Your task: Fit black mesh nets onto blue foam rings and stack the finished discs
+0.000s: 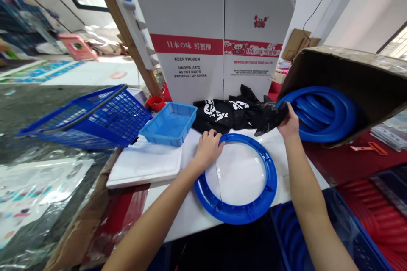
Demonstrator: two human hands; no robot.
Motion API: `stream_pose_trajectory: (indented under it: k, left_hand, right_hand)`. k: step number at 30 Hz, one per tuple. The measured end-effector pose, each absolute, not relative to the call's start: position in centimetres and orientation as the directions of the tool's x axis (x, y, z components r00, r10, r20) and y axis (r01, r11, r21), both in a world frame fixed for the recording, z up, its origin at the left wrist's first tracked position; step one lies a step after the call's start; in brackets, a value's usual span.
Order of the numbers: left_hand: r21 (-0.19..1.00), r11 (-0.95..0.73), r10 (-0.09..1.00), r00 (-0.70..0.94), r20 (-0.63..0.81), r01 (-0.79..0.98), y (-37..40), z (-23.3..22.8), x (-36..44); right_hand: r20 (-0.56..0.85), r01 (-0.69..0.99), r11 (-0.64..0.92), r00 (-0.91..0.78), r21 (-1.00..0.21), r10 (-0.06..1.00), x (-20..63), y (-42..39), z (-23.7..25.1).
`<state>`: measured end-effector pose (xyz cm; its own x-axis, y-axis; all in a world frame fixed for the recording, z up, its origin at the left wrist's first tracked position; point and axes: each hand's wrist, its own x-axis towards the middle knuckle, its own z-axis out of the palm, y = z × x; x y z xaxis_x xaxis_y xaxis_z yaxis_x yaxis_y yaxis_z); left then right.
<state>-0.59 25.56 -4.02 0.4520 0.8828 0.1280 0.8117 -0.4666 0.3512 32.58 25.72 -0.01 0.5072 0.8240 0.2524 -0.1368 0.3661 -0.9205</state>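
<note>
A blue plastic ring (271,178) lies flat on the white work surface, its ribbed side up. My left hand (209,149) is at the ring's upper left edge, fingers curled over the rim close to the black fabric. My right hand (288,123) is closed on the end of a black fabric piece (270,116), lifted at the right side of the pile. Behind the ring, a heap of black fabric pieces (237,112) with white printed lettering spreads along the cardboard. The fingertips of my right hand are partly hidden by the cloth.
A printed white carton panel (187,17) stands behind the surface. At right, a tilted cardboard box (375,97) holds several blue rings (337,118). A shallow blue tray (170,123), a blue basket (104,118) and a red cup (155,103) stand left. Red rings (375,211) lie lower right.
</note>
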Motion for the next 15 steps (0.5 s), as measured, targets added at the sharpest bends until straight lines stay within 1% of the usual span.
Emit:
stream_pose_trajectory:
  k: [1, 2, 3, 4, 5, 6, 7, 8, 9, 10, 11, 12, 13, 14, 15]
  left_hand:
    - [0.416, -0.496, 0.866, 0.468, 0.176, 0.762, 25.3, -4.0, -0.3]
    - [0.517, -0.517, 0.849, 0.483, 0.211, 0.682, 25.1, -3.9, 0.0]
    - [0.648, -0.507, 0.838, 0.500, 0.217, 0.568, 24.9, -3.9, 0.3]
    - [0.793, -0.439, 0.831, 0.526, 0.181, 0.421, 24.6, -3.9, 0.6]
    - [0.918, -0.297, 0.815, 0.571, 0.101, 0.262, 24.4, -3.9, 0.9]
    - [0.988, -0.093, 0.774, 0.634, -0.004, 0.119, 24.3, -3.9, 1.1]
    - [0.991, 0.130, 0.708, 0.698, -0.104, 0.015, 24.2, -3.9, 1.2]
    - [0.945, 0.321, 0.648, 0.741, -0.175, -0.058, 24.1, -3.8, 1.3]
    - [0.882, 0.458, 0.607, 0.764, -0.217, -0.114, 24.1, -3.6, 1.2]
    - [0.824, 0.542, 0.596, 0.766, -0.240, -0.163, 24.1, -3.5, 1.1]
    - [0.783, 0.586, 0.605, 0.756, -0.251, -0.209, 24.2, -3.3, 1.0]
    - [0.755, 0.608, 0.618, 0.744, -0.255, -0.247, 24.2, -3.1, 0.8]
    - [0.734, 0.623, 0.621, 0.740, -0.256, -0.269, 24.3, -2.9, 0.6]
    - [0.718, 0.640, 0.612, 0.746, -0.262, -0.273, 24.4, -2.7, 0.4]
    - [0.706, 0.657, 0.597, 0.754, -0.273, -0.265, 24.5, -2.6, 0.3]
  right_hand:
    - [0.242, -0.124, 0.328, 0.448, -0.937, 0.860, 31.7, 25.5, 0.3]
    - [0.215, -0.111, 0.280, 0.399, -0.954, 0.891, 30.7, 25.3, 0.5]
    - [0.183, -0.106, 0.233, 0.354, -0.967, 0.917, 29.6, 25.0, 0.6]
    - [0.156, -0.104, 0.195, 0.301, -0.975, 0.941, 28.4, 24.7, 0.7]
    - [0.146, -0.117, 0.178, 0.240, -0.977, 0.960, 27.2, 24.4, 0.8]
    - [0.154, -0.138, 0.177, 0.158, -0.975, 0.975, 26.1, 23.9, 1.0]
    - [0.174, -0.156, 0.179, 0.043, -0.971, 0.984, 25.0, 23.4, 1.2]
    - [0.196, -0.167, 0.178, -0.099, -0.970, 0.976, 24.0, 22.8, 1.4]
    - [0.201, -0.155, 0.164, -0.267, -0.974, 0.942, 23.2, 22.2, 1.6]
    - [0.174, -0.127, 0.131, -0.439, -0.983, 0.882, 22.6, 21.7, 1.8]
    - [0.123, -0.083, 0.091, -0.585, -0.992, 0.801, 22.2, 21.3, 1.9]
    - [0.062, -0.036, 0.052, -0.691, -0.998, 0.720, 21.9, 21.1, 2.0]
    - [0.012, 0.001, 0.019, -0.751, -1.000, 0.660, 21.8, 21.0, 2.0]
    - [-0.013, 0.018, 0.001, -0.769, -1.000, 0.639, 21.9, 21.0, 2.0]
    - [-0.014, 0.016, -0.003, -0.756, -1.000, 0.655, 22.0, 21.2, 1.8]
